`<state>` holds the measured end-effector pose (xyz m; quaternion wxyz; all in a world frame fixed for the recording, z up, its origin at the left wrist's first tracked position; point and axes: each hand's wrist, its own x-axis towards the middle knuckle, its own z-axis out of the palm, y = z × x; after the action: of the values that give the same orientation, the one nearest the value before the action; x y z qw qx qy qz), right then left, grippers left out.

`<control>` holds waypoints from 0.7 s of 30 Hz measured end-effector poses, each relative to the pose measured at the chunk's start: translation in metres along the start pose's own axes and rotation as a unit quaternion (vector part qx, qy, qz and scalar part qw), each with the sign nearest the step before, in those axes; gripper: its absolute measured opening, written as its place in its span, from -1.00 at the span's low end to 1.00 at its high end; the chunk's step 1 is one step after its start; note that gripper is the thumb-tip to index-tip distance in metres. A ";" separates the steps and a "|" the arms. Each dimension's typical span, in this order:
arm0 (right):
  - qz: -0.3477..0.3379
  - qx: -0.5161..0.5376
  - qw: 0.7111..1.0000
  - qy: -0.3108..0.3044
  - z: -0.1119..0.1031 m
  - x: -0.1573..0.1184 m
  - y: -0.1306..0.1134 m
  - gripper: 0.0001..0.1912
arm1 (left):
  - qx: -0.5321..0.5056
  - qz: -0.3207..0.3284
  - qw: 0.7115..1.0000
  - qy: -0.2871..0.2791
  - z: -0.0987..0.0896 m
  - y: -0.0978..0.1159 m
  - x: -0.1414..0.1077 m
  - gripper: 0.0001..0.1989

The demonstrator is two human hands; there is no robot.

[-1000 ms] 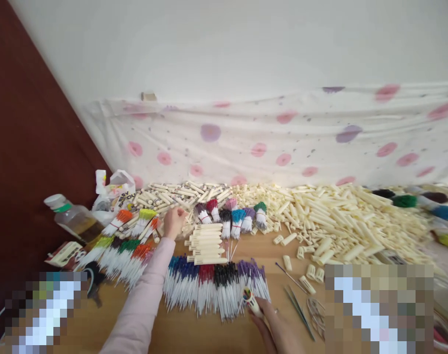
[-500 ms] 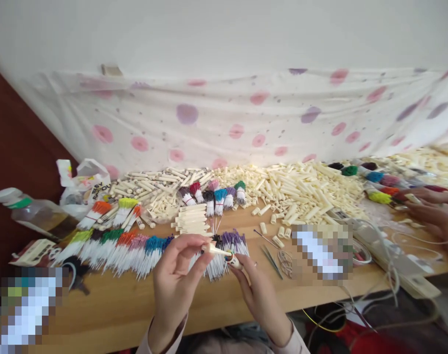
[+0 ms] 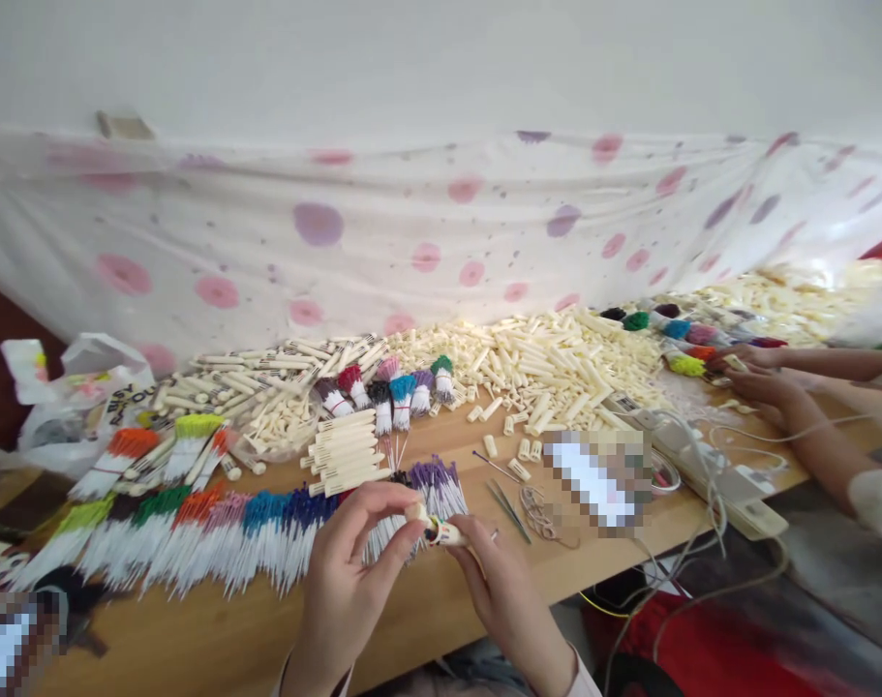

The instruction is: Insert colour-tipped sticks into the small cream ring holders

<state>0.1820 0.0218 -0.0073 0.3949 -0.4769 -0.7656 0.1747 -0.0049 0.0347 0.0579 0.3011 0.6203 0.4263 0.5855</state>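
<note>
In the middle of the head view, my left hand pinches a small cream plastic piece between thumb and fingers. My right hand grips a short cream pen barrel with coloured marks at its open end. The two parts meet end to end; how far one sits inside the other is hidden by my fingers. Behind my hands lie bundles of thin white pen refills with coloured tips, the purple ones closest. A stack of cream pen barrels rests just beyond my left hand.
Heaps of cream plastic parts line the back against a spotted curtain. Tweezers, a rubber-band coil and a power strip with loose cables lie to the right. Another person's hands work at far right.
The cream piece in my left hand and the barrel have come closer together; the thin stem between them no longer shows. My view has turned to the right.
</note>
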 end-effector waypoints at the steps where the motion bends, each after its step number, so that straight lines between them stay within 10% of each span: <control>1: 0.005 -0.004 1.000 -0.005 -0.001 -0.002 0.001 -0.83 | 0.004 0.011 1.000 -0.002 0.002 -0.003 0.000 -0.88; 21: 0.041 0.014 0.998 -0.041 -0.004 -0.017 0.002 -0.76 | -0.087 -0.048 0.994 0.051 0.019 -0.023 -0.008 -0.92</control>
<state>0.1903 0.0078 -0.0138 0.3619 -0.4948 -0.7584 0.2213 0.0105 0.0406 0.0320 0.3594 0.5396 0.4179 0.6364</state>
